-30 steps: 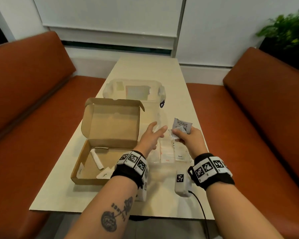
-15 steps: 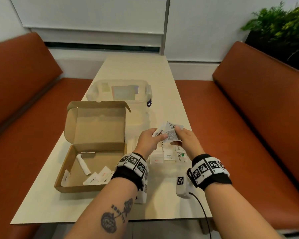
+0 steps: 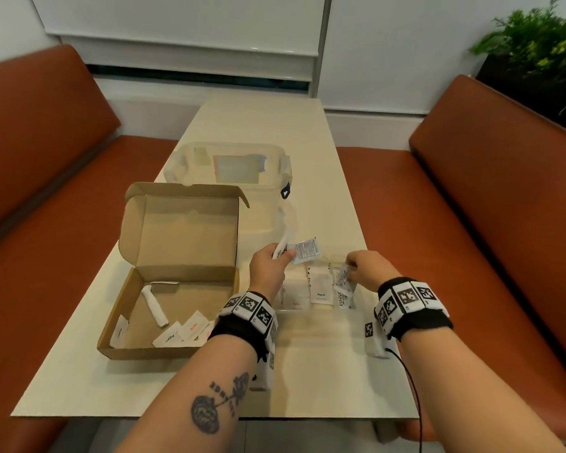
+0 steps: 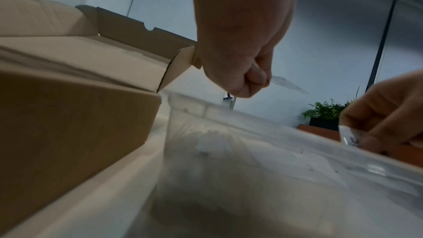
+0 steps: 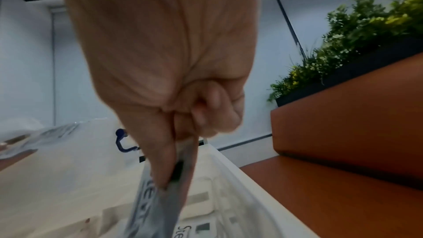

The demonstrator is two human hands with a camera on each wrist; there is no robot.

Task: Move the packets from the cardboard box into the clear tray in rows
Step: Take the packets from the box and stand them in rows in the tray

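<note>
The open cardboard box (image 3: pixel 180 282) lies at the left with several white packets (image 3: pixel 183 331) and a paper stick (image 3: pixel 154 305) inside. Right of it stands the clear tray (image 3: pixel 268 220), with a row of packets (image 3: pixel 321 287) at its near end. My left hand (image 3: pixel 283 256) hovers over the tray and pinches a clear square packet (image 3: pixel 304 251) together with a white stick (image 3: pixel 281 246). My right hand (image 3: pixel 350 268) is low at the tray's right end and pinches a Stevia packet (image 3: pixel 342 279), seen close up as the grey Stevia packet (image 5: pixel 155 205).
A clear container (image 3: pixel 229 165) sits behind the box on the cream table (image 3: pixel 307 371). Orange benches (image 3: pixel 471 223) flank the table on both sides. A planter (image 3: pixel 536 53) stands at the back right. The box's raised lid (image 3: pixel 180 227) is close to my left hand.
The hands, which met over the tray holding packets together, have parted. The right hand has dropped to the tray's right end with the Stevia packet. The left keeps the clear packet and stick.
</note>
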